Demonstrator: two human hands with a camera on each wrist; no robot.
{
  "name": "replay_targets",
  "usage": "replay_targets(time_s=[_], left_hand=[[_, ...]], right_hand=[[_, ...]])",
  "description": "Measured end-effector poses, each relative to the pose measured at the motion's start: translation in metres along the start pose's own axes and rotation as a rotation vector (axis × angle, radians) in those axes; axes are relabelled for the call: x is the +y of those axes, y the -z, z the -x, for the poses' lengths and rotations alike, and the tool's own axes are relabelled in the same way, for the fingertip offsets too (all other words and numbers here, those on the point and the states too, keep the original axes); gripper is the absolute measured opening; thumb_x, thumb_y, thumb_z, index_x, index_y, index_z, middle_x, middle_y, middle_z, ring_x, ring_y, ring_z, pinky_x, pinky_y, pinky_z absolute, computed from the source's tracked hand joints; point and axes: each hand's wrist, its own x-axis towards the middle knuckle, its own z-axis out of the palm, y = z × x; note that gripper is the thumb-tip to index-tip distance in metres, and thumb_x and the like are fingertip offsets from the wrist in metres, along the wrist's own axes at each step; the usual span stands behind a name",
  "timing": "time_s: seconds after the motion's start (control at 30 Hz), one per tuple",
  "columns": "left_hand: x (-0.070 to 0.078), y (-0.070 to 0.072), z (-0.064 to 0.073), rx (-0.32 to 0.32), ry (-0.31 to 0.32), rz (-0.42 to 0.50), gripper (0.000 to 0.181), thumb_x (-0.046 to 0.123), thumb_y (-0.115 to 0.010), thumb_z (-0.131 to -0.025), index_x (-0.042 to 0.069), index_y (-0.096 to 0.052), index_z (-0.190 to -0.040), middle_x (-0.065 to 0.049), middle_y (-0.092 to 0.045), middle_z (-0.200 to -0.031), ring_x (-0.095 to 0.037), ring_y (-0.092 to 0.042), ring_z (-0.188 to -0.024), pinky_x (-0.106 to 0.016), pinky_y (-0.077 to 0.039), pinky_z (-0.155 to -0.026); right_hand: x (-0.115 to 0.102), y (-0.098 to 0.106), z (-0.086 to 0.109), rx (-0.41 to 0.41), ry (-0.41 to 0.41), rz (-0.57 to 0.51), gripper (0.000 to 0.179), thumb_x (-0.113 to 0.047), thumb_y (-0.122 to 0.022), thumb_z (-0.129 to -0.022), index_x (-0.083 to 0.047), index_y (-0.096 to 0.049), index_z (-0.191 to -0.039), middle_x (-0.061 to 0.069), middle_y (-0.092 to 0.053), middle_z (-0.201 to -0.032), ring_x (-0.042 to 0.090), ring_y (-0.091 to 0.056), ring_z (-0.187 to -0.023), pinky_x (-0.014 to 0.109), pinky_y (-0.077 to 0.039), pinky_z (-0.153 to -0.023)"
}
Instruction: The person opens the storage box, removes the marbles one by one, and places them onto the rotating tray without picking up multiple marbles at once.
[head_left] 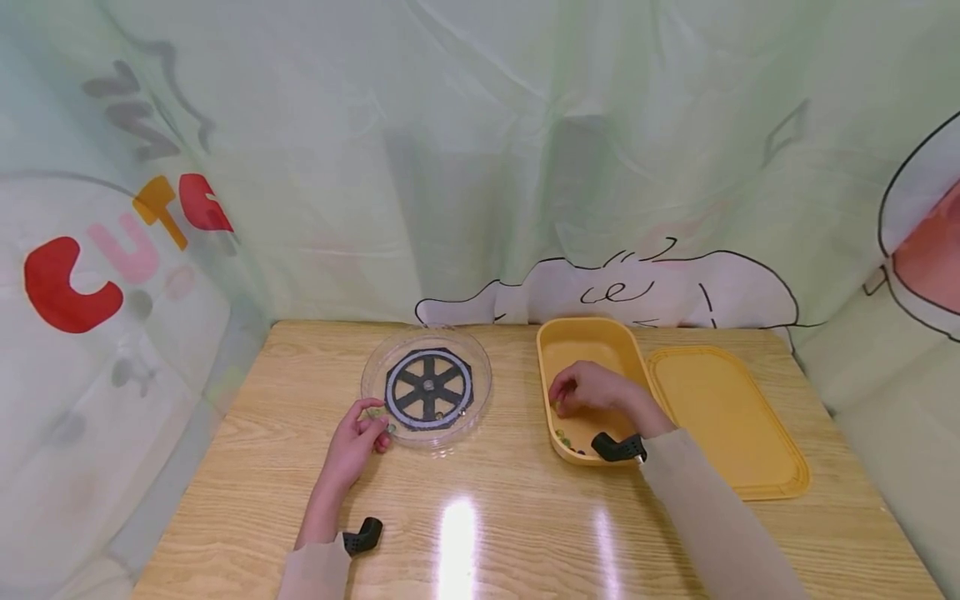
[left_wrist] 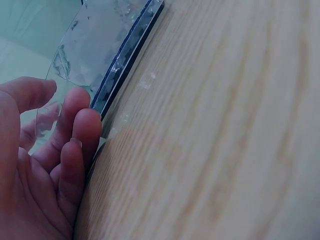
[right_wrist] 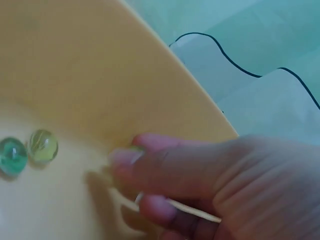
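1. Head view, left: left hand (head_left: 360,433) holds the rim of a clear round dish (head_left: 482,379), fingers bent loosely about it.
2. Within the dish's outline: black six-spoked wheel panel (head_left: 428,385); a few glass marbles (head_left: 438,416) toward the front.
3. Right of centre: right hand (head_left: 592,387) inside the yellow tub (head_left: 588,342), thumb and forefinger closed on an apparent greenish marble (right_wrist: 136,148), mostly hidden. Other marbles lie on the tub floor.
4. Far right: yellow lid (head_left: 727,417), off, beside the tub.
5. Progress, judged: partway; marbles occupy both containers. Total cannot be told.
6. Clearance: dish and tub sit near the worktop's (head_left: 517,500) back edge, against the curtain (head_left: 480,167); bare room between and in front.
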Motion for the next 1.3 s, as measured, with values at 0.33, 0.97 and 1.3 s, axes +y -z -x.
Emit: replay_targets(time_s=[0.33, 0.97, 1.3], left_hand=[[0.002, -0.001, 0.001, 0.008, 0.002, -0.002, 0.027, 0.008, -0.058, -0.101, 0.008, -0.054, -0.127, -0.012, -0.062, -0.07, -0.02, -0.06, -0.062, -0.029, -0.054, -0.06], [0.0, 0.001, -0.001, 0.0, 0.001, -0.015, 0.027, 0.01, -0.058, -0.101, 0.009, -0.055, -0.127, -0.013, -0.062, -0.07, -0.021, -0.06, -0.063, -0.029, -0.054, -0.062], [0.0, 0.001, 0.0, -0.001, -0.002, -0.008, 0.026, 0.009, -0.058, -0.1, 0.009, -0.055, -0.127, -0.012, -0.062, -0.069, -0.02, -0.06, -0.062, -0.029, -0.054, -0.061]], right_hand=[[-0.006, 0.005, 0.008, 0.03, 0.01, -0.065, 0.012, -0.002, -0.076, -0.084, -0.006, -0.074, -0.095, 0.002, -0.067, -0.082, 0.018, -0.056, -0.075, 0.03, -0.048, -0.072], [-0.035, 0.009, 0.019, 0.159, 0.076, -0.056, 0.012, -0.01, -0.077, -0.086, -0.008, -0.073, -0.097, -0.001, -0.066, -0.087, 0.022, -0.057, -0.084, 0.032, -0.048, -0.076], [-0.05, -0.004, 0.018, 0.222, 0.143, -0.1, 0.016, -0.005, -0.076, -0.086, -0.001, -0.073, -0.101, 0.001, -0.069, -0.09, 0.021, -0.057, -0.083, 0.028, -0.047, -0.074]])
